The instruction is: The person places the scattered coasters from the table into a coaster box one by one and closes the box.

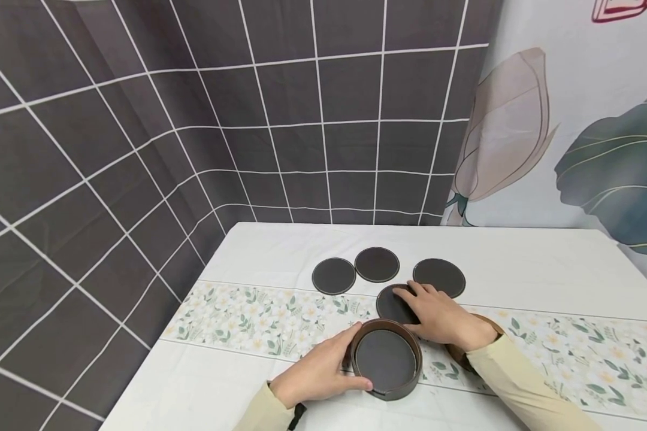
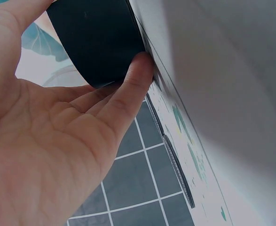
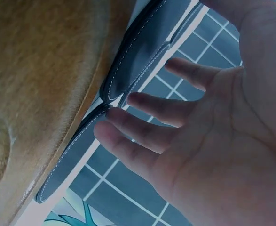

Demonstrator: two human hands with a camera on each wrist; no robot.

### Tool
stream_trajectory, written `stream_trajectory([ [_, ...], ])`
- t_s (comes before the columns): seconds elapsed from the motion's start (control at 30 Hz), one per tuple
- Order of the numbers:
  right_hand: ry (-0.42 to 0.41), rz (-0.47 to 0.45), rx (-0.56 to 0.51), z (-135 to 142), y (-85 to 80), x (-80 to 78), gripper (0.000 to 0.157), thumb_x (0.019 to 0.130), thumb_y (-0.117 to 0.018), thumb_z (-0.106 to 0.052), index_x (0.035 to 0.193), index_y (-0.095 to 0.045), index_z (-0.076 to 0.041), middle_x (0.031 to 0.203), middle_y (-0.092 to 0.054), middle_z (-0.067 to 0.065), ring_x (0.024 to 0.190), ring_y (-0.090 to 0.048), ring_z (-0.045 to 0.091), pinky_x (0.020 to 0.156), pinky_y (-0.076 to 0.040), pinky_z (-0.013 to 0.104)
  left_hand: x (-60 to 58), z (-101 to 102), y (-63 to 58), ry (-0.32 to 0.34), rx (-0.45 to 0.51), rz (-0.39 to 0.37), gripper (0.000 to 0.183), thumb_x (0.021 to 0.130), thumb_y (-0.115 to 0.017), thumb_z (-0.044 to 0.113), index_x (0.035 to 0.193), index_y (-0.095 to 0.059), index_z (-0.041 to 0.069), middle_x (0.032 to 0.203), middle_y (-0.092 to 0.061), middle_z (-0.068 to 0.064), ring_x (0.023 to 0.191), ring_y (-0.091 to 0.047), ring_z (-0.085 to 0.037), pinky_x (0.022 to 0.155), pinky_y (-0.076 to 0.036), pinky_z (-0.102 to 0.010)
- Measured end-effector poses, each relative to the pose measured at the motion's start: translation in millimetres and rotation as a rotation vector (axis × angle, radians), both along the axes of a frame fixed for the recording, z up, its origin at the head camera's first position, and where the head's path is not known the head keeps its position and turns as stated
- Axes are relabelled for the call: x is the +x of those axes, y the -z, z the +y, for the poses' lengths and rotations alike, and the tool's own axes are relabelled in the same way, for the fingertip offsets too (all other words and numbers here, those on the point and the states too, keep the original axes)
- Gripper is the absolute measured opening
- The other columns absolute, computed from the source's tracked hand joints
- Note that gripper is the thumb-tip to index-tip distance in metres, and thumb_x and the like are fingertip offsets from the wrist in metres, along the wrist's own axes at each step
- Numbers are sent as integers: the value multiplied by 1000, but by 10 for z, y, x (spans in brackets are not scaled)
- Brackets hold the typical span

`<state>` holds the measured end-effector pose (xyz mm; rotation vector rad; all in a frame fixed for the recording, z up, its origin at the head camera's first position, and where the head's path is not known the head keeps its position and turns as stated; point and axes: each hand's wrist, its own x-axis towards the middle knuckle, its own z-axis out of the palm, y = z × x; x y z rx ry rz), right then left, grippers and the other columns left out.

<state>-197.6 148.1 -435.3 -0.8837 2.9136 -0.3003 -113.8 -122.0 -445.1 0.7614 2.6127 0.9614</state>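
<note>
The left hand [image 1: 323,371] is clamped on the round holder [image 1: 401,392] at the near middle of the bench [image 1: 269,251], thumb at its near rim; an inner disc [image 1: 385,359] lies inside. The right hand [image 1: 444,314] is spread, fingers apart, over a loose disc [image 1: 392,305] just beyond the holder — whether the fingertips touch it, I cannot tell. That disc looks thin and lies flat, so fingers could skid across it instead of getting under its edge, or nudge it into the far-right disc [image 1: 439,277]. The right sleeve [image 1: 517,371] passes near a brown round piece [image 1: 457,354] and could drag it. A slack left grip — plus a knock — could shift the holder.
</note>
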Motion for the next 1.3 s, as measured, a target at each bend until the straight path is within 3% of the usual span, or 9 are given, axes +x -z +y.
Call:
stream_trajectory([
  [0.53,-3,-26,-28,53,11,-27,78,85,-81,-47,145,-54,-5,145,-49,34,132,-48,51,102,-45,66,-4,0,1,8,-5,42,93,88,-80,46,161,-31,17,159,-44,-6,144,-45,-21,117,-42,-42],
  [1.03,2,-13,-34,73,17,-27,77,82,-84,-46,141,-58,-3,139,-53,30,128,-50,47,102,-46,63,0,6,-11,-3,5,-7,95,88,-80,45,161,-30,13,162,-39,-9,147,-41,-23,118,-40,-43],
  [1.3,-3,2,-15,84,10,-43,80,82,-81,-54,137,-59,-2,136,-55,26,125,-53,43,99,-49,60,7,2,-22,-9,-1,-8,95,88,-80,45,161,-31,11,162,-39,-9,147,-41,-24,118,-40,-43],
])
